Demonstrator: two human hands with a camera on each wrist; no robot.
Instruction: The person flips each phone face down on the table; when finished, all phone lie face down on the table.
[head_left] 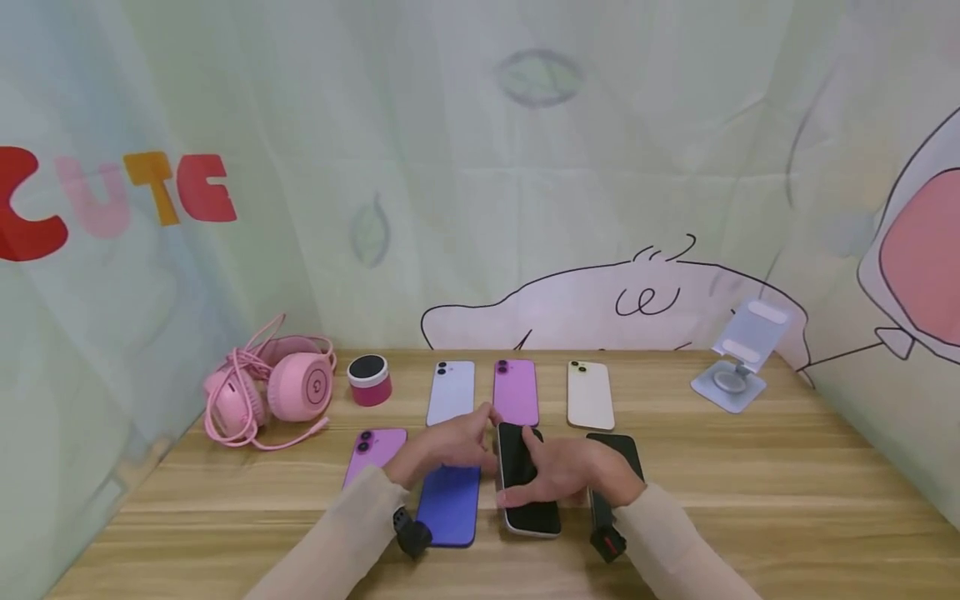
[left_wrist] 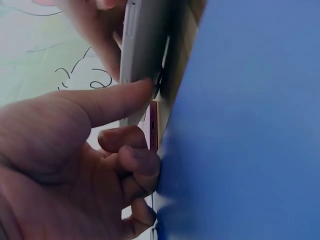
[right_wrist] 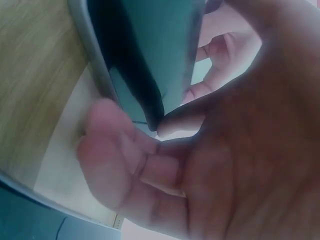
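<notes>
Between my hands is a phone, black screen up and pale at the edge, tilted slightly off the table. My right hand grips it from the right, its thumb lying over the screen and fingertips by the edge. The left hand is at the phone's left side. Its thumb reaches to the side of the phone, and its other fingers are loosely bent. Below the left hand lies a blue phone, back up. Another dark phone lies partly hidden under my right forearm.
Behind the hands lie a light blue phone, a pink phone and a cream phone. Another pink phone is at the left. Pink headphones, a small round speaker and a folding stand stand farther out.
</notes>
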